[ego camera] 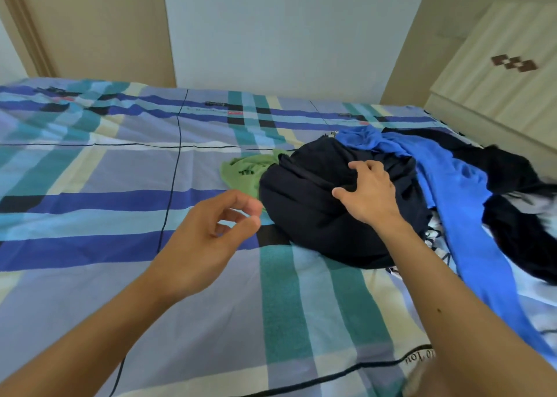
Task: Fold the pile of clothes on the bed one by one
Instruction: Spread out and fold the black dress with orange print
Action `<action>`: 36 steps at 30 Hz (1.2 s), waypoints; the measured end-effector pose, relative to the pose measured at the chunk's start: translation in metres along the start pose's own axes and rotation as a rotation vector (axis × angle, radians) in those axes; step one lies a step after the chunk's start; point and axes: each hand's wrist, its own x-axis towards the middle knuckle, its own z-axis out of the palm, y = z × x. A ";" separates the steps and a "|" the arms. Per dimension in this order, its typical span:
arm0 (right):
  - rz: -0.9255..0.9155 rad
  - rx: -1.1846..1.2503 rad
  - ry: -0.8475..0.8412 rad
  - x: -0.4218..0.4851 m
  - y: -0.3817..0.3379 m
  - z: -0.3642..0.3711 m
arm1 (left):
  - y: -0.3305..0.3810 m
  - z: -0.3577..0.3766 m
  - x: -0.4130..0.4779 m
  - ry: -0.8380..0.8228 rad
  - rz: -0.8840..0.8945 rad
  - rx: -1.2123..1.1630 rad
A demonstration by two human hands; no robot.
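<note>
Right forearm (470, 309): nearest the lens, enters at 5 o'clock and reaches up to the pile.
Left forearm (90, 339): enters at 7 o'clock, angled toward frame centre.
Left hand (208, 237): hovers over the bed (90, 170) just below centre, palm turned inward. Fingers (250, 208) loosely curled, thumb tip near index tip, nothing between them.
Right hand (369, 196): on top of the dark navy garment (304, 215), at 3 o'clock from centre. Fingers (358, 167) bent, tips dug into the cloth, thumb spread left; a fold is bunched under them.
Gap: navy garment's left edge lies just beside the left fingertips, at their 3 o'clock, not touching.
Clothes pile: all unfolded, on the bed's right half, 2 to 4 o'clock.
Green garment (241, 170): crumpled, tucked partly under the navy one, at 10 o'clock from the right hand.
Blue garment (461, 209): draped over the pile from 1 o'clock down to 5 o'clock, just beside the right wrist.
Black clothes (509, 170): heaped behind the blue one, far right, blurred.
White printed cloth (434, 235): peeks out between navy and blue.
Cabinet (497, 95): cream, beyond the bed at 2 o'clock.
</note>
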 end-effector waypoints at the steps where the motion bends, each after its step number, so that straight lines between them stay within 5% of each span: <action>1: 0.023 -0.043 -0.019 0.003 0.003 0.002 | -0.002 0.000 0.001 -0.001 -0.002 0.000; 9: 0.113 -0.107 -0.392 0.018 0.011 0.030 | -0.011 -0.002 0.006 0.023 -0.033 -0.031; 17: -0.016 0.065 -0.107 0.026 -0.008 0.048 | -0.016 -0.002 0.009 0.035 -0.086 0.006; 21: -0.288 0.499 0.023 0.002 -0.054 0.026 | -0.024 -0.003 0.016 -0.017 -0.155 0.057; 25: -0.662 0.706 -0.128 -0.058 -0.112 0.008 | -0.034 0.003 0.024 -0.077 -0.093 -0.059; 31: -0.792 0.629 -0.331 -0.087 -0.127 0.005 | -0.038 -0.003 0.020 0.134 0.095 -0.096; 36: -0.707 0.375 -0.138 -0.068 -0.101 0.009 | -0.031 -0.025 0.029 0.290 -0.059 -0.105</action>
